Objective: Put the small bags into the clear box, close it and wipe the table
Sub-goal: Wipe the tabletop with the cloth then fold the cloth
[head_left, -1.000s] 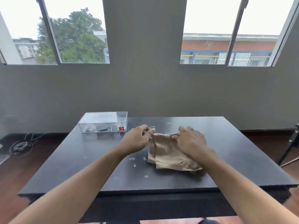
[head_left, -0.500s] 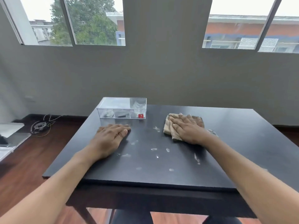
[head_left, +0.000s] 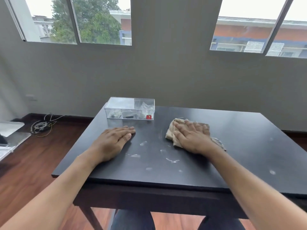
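The clear box (head_left: 130, 108) stands shut at the far left of the black table (head_left: 240, 155), with small bags visible inside and a red sticker on its front. A beige cloth (head_left: 171, 134) lies right of the box, pressed flat under my right hand (head_left: 191, 138), whose fingers are spread over it. My left hand (head_left: 113, 141) rests palm down on the bare tabletop in front of the box, holding nothing. Whitish smears (head_left: 172, 161) mark the table between and near my hands.
A grey wall with windows rises just behind the table. A coil of cable (head_left: 41, 126) lies on the wooden floor at the left, beside a pale object (head_left: 10, 135) at the frame's edge. My legs (head_left: 132, 219) show under the table's near edge.
A second ago both hands held the cloth near the table's middle. The left hand let go and lay flat on the table. The right hand has pushed the cloth away and to the right.
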